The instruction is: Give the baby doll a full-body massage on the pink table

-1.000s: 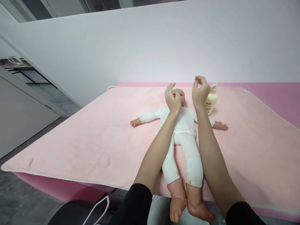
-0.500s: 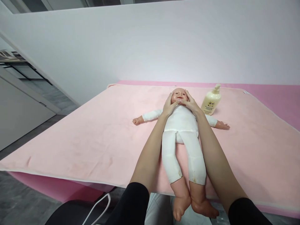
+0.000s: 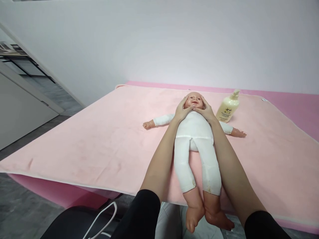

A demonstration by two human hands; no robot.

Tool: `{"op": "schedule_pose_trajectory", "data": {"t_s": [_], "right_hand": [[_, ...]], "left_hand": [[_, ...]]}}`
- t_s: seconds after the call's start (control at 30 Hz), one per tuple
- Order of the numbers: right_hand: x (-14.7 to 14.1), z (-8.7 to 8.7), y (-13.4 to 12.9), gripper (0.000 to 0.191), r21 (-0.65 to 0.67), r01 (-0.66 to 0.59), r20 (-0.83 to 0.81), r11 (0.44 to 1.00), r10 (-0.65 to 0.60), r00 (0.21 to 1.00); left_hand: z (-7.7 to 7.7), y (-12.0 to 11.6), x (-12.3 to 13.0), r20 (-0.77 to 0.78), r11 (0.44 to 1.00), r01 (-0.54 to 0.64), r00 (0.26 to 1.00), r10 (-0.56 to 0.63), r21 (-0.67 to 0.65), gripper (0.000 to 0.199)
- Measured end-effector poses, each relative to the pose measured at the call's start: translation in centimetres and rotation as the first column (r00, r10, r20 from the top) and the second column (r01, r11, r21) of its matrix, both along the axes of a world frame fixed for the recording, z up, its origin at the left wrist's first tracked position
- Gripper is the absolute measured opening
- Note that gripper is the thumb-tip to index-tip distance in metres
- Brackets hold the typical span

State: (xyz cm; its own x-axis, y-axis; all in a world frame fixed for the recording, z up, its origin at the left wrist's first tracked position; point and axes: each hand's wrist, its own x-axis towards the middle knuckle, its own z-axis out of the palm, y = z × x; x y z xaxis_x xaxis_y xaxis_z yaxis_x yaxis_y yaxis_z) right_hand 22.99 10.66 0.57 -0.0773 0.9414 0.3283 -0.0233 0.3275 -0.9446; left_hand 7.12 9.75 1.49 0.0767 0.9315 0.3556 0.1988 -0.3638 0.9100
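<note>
A baby doll (image 3: 195, 127) with a white cloth body lies on its back on a pink blanket (image 3: 119, 132), its head away from me and its feet over the near edge. My left hand (image 3: 182, 109) cups one side of its face, thumb on the chin and fingers up along the cheek. On the other side my right hand (image 3: 206, 110) does the same. The thumbs nearly meet below the mouth. A pale yellow pump bottle (image 3: 227, 108) stands by the doll's arm on the right.
A white wall (image 3: 159, 43) rises behind the table. Pink cover (image 3: 294, 108) shows past the blanket at the right. At the bottom left are a dark seat (image 3: 72, 222) and a white cable (image 3: 101, 217).
The whole view has shifted slightly, with the doll and bottle a little further right in it. Both hands keep the same place on the doll's face.
</note>
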Motion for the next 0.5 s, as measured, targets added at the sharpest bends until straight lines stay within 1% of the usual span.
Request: {"op": "schedule_pose_trajectory", "data": {"t_s": [0.13, 0.27, 0.4, 0.5], "right_hand": [[-0.09, 0.05, -0.15, 0.103, 0.029, 0.006, 0.015, 1.000, -0.006, 1.000], [-0.04, 0.05, -0.31, 0.097, 0.024, -0.002, -0.017, 1.000, 0.002, 1.000], [0.01, 0.00, -0.44, 0.090, 0.006, -0.037, -0.104, 0.999, 0.037, 0.994], [-0.14, 0.08, -0.35, 0.084, -0.030, -0.080, -0.205, 0.996, 0.073, 0.976]], "left_hand": [[0.20, -0.16, -0.51, -0.033, 1.000, 0.013, 0.999, -0.012, 0.026, 0.075], [0.32, -0.26, -0.78, -0.073, 0.999, -0.001, 0.997, 0.004, 0.037, 0.067], [0.31, -0.41, -0.67, -0.098, 0.998, -0.017, 0.995, 0.022, 0.055, 0.057], [0.12, -0.37, -0.48, -0.098, 0.996, -0.020, 0.995, 0.029, 0.092, 0.056]]}}
